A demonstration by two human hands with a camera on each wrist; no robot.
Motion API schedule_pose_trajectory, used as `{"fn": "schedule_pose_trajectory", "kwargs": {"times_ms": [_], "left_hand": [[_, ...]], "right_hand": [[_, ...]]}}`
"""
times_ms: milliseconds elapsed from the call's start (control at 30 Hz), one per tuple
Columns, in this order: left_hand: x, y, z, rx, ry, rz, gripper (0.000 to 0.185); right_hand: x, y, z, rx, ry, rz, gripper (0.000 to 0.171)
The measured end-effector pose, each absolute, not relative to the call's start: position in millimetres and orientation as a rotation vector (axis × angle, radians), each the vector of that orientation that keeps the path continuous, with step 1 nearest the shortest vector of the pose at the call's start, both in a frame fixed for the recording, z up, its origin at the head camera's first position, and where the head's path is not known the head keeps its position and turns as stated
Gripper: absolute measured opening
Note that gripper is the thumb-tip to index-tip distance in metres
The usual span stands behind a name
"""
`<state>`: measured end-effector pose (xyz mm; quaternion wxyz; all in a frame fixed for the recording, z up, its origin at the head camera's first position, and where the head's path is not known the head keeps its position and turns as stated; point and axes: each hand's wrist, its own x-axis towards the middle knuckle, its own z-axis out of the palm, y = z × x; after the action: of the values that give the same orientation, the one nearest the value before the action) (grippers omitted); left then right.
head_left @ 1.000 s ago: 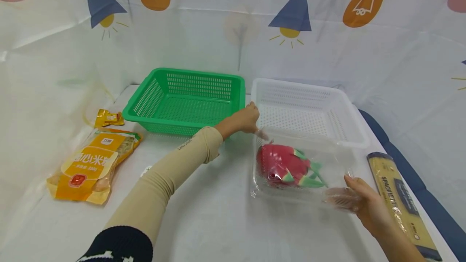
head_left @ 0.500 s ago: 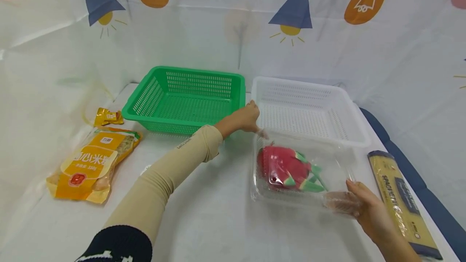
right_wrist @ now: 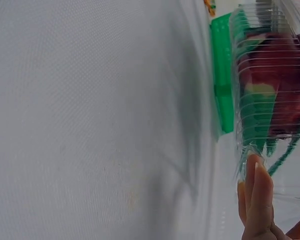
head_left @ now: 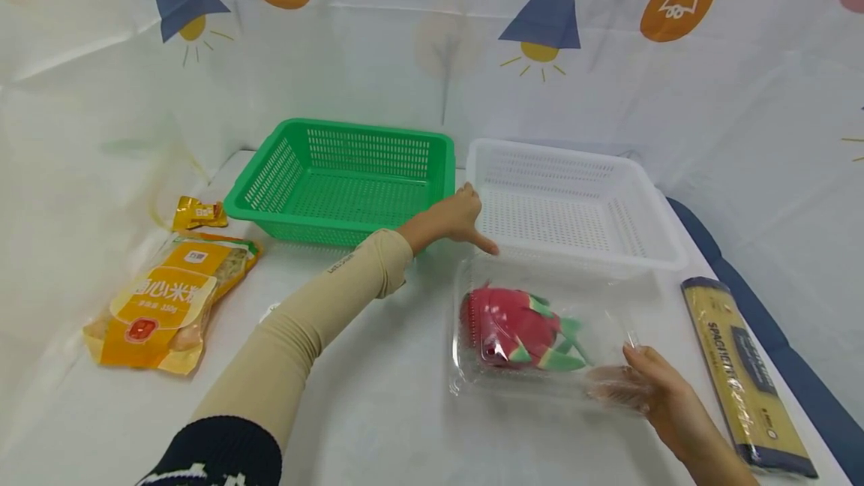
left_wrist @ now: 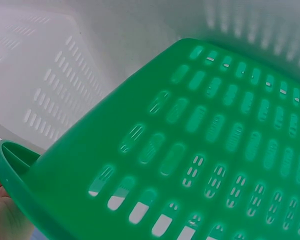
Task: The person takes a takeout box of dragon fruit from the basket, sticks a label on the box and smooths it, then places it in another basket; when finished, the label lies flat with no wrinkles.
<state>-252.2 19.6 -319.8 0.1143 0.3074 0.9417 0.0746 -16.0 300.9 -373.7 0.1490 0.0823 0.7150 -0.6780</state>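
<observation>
A clear plastic box (head_left: 607, 298) with a red dragon fruit (head_left: 516, 325) inside is held above the table, tilted slightly. At its lower right corner my right hand (head_left: 664, 396) grips it, thumb at the rim and fingers seen through the plastic below. The right wrist view shows the fingers (right_wrist: 260, 200) under the box's ribbed wall. My left hand (head_left: 455, 216) is at the meeting corners of the green basket (head_left: 337, 231) and the white basket (head_left: 655, 246). Its thumb points out straight, apart from the box; its other fingers are partly hidden.
On the left lie a yellow pack of rice pasta (head_left: 169, 306) and a small gold-wrapped snack (head_left: 200, 213). A spaghetti pack (head_left: 749, 381) lies along the right edge. Behind the baskets hangs a white curtain (head_left: 378, 58) with printed lamps. A dark blue seat (head_left: 803, 388) borders the table.
The clear box with the dragon fruit has moved left and toward me with my right hand. My left thumb, earlier overlapped by the box's corner, is now clear of it.
</observation>
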Motion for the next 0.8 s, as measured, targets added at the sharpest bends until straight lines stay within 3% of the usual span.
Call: {"fn": "schedule_pose_trajectory", "kwargs": {"times_ms": [500,800], "left_hand": [[-249,17,-316,0.924,2.751,0.185,0.109],[-249,17,-316,0.941,2.741,0.186,0.109]], "right_hand": [[-28,270,-378,0.258,2.000,-1.935,0.021],[-37,249,-379,0.134,1.937,-1.946,0.021]]}}
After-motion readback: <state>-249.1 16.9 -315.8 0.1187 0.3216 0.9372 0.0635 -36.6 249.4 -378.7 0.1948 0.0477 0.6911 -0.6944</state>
